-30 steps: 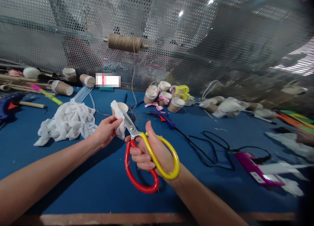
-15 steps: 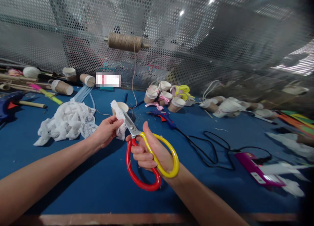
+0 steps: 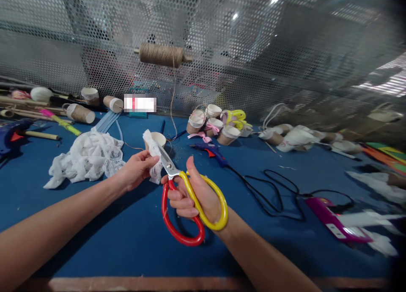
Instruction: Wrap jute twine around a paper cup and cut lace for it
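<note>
My left hand point(image 3: 135, 170) pinches a short strip of white lace point(image 3: 153, 154) above the blue table point(image 3: 95, 224). My right hand point(image 3: 193, 196) grips scissors point(image 3: 187, 203) with one red and one yellow handle loop. Their steel blades point up and left and meet the lace strip just right of my left fingertips. A paper cup point(image 3: 157, 138) stands right behind the lace.
A heap of white lace point(image 3: 87, 156) lies at the left. Decorated paper cups point(image 3: 215, 125) cluster at the back, more cups point(image 3: 294, 137) to the right. A blue glue gun point(image 3: 211, 151) with black cable point(image 3: 272, 190), a purple device point(image 3: 333, 220), and a twine spool point(image 3: 161, 55) on the mesh wall are nearby.
The scissor handles have drawn slightly closer together and the right hand has shifted a little left. The left hand keeps its hold on the lace.
</note>
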Demonstrator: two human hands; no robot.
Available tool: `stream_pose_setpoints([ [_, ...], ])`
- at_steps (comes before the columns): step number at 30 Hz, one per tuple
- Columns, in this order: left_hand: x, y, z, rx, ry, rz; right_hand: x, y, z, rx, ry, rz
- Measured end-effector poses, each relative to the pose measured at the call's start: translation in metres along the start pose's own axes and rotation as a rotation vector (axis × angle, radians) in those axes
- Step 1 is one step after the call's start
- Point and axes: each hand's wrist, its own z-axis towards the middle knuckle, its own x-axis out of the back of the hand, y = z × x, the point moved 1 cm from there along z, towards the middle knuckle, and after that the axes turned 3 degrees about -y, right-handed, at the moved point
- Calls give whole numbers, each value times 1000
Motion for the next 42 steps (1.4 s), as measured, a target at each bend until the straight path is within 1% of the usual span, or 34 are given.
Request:
stream_pose_setpoints([
  [3,3,6,1,45,-16,44,0,1,0,2,15,-13],
  [7,3,14,4,62,-36,75,-1,2,-1,8,28,-17],
  [15,6,13,14,53,154,75,0,3,0,7,47,-40],
  [23,2,9,13,-6,233,88,0,5,-1,21,63,-60],
  [26,2,9,12,-19,234,77,1,5,-2,22,55,-55],
  [33,-1,9,5,-42,210,22,2,5,-2,9,-14,-15],
  [42,-3,7,2,-30,164,-19,1,7,-4,12,-81,33],
])
